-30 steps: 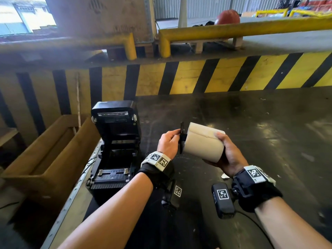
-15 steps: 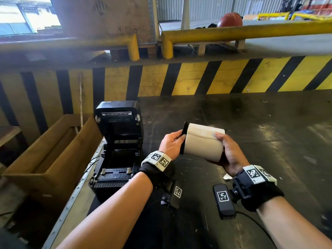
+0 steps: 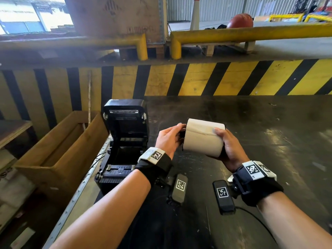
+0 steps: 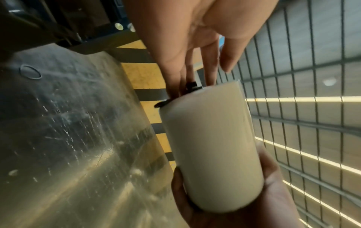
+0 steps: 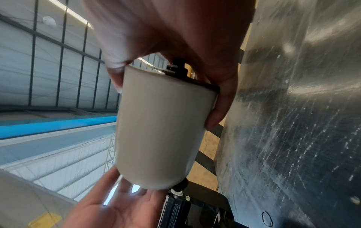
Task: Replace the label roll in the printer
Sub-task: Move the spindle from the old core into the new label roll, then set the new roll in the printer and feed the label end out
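Observation:
A cream label roll hangs above the dark table, lying roughly sideways. My right hand grips its right end, thumb on top and fingers underneath. A black spindle with flanges pokes from both ends. My left hand has straight fingers touching the roll's left end and its black flange. The black printer stands to the left, lid raised and roll bay bare.
A wooden crate sits left of the printer, beyond the table's metal edge. A yellow-and-black striped wall closes the back of the dark table. A thin black ring lies on the table near the printer.
The black flange has slid flush against the roll's left end. My left hand went from pinching it to lying with straight fingers against it. The right hand keeps its grip.

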Action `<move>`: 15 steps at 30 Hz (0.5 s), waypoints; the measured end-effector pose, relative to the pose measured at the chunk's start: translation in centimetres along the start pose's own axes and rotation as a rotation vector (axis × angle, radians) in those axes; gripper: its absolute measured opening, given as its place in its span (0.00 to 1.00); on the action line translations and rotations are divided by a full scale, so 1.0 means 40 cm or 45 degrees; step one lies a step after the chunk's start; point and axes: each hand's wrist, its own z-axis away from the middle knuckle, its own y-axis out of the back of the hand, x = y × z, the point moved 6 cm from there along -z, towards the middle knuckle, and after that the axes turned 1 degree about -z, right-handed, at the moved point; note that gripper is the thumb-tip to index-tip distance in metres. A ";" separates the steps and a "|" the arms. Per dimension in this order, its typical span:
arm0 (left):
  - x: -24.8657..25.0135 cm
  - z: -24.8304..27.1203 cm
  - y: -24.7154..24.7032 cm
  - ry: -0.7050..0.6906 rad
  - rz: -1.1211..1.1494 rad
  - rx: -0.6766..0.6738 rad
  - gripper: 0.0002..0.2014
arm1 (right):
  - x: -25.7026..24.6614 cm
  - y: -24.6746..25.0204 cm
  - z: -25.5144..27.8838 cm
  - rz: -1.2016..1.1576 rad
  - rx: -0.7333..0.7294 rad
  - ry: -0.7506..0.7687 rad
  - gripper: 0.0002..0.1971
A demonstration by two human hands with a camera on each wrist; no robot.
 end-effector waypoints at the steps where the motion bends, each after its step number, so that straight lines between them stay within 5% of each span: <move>1: 0.010 -0.002 0.006 0.025 -0.002 -0.001 0.17 | -0.006 -0.006 -0.002 0.006 -0.014 0.015 0.09; 8: 0.081 0.007 0.074 0.023 -0.674 0.029 0.18 | -0.027 -0.076 -0.003 0.115 -0.164 0.111 0.16; 15: 0.081 0.067 0.190 0.054 -0.720 -0.013 0.13 | 0.019 -0.194 0.001 0.239 -0.267 0.127 0.21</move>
